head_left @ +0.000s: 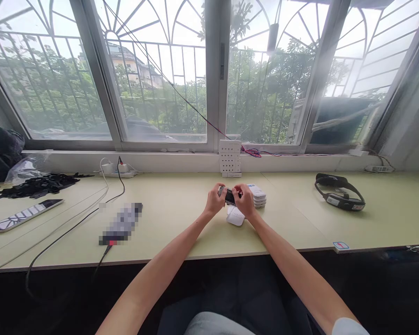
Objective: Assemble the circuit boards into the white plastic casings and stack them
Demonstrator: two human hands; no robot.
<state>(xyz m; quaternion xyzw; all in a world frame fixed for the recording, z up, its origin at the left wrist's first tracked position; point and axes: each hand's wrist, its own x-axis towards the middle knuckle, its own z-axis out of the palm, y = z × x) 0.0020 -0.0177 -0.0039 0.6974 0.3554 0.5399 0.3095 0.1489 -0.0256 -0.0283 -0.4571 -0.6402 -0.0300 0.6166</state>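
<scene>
Both hands are raised just above the middle of the table, fingers closed round the same object. It is a small black rectangular piece [230, 196] with pale lettering on its face; its exact kind is not clear. My left hand [215, 197] grips its left end and my right hand [244, 199] its right end, with the thumbs near the upper edge. Beneath them lies a white rounded plastic shell [235, 217], apart from the held piece. Close behind my right hand is a stack of flat white rounded cases [259, 197], partly covered by the hand.
A white box with small slots [230, 158] stands against the sill. To the right rests a black head strap device [341, 193]. On the left are a blurred phone-like object [122, 224] with a cable, a tablet [24, 216], black straps [38, 184] and a power strip [124, 172].
</scene>
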